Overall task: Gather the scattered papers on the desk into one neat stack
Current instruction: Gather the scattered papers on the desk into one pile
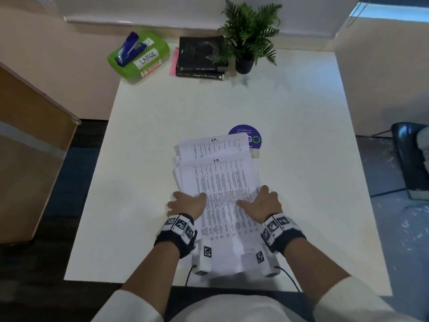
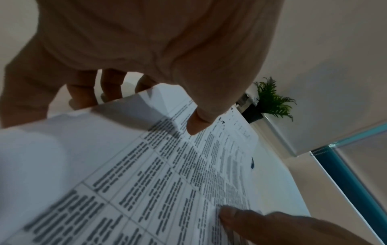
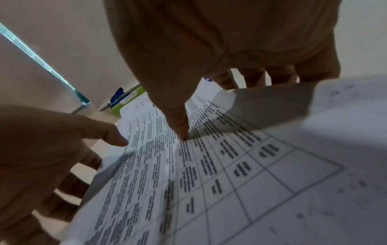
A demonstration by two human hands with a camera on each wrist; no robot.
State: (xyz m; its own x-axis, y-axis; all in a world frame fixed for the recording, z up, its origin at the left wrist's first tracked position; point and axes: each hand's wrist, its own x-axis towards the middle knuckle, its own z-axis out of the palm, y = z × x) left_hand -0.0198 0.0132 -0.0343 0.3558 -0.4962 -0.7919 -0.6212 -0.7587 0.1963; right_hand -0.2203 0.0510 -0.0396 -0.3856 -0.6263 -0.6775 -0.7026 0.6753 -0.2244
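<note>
Papers (image 1: 220, 189) sit mid-desk (image 1: 139, 159) in 1 rough stack, edges fanned, overlapping a purple sticker (image 1: 254, 135). Left hand (image 1: 186, 204) and right hand (image 1: 262, 203) pinch its side edges, thumbs on top.

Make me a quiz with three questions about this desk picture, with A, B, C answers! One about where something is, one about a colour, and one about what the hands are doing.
1. Where does the potted plant stand?
A. At the desk's far edge, right beside the black books
B. On top of the papers
C. On the floor

2. What colour is the box marked LARGE?
A. Red
B. Green
C. Yellow

3. What are the left hand and right hand doing?
A. Hanging off the desk
B. Holding the stapler
C. Gripping the papers at both side edges

Answers:
1 A: the plant stands next to the books at the back.
2 B: the box's body is bright green.
3 C: thumbs lie on top of the sheets, fingers curl under the edges.
</note>
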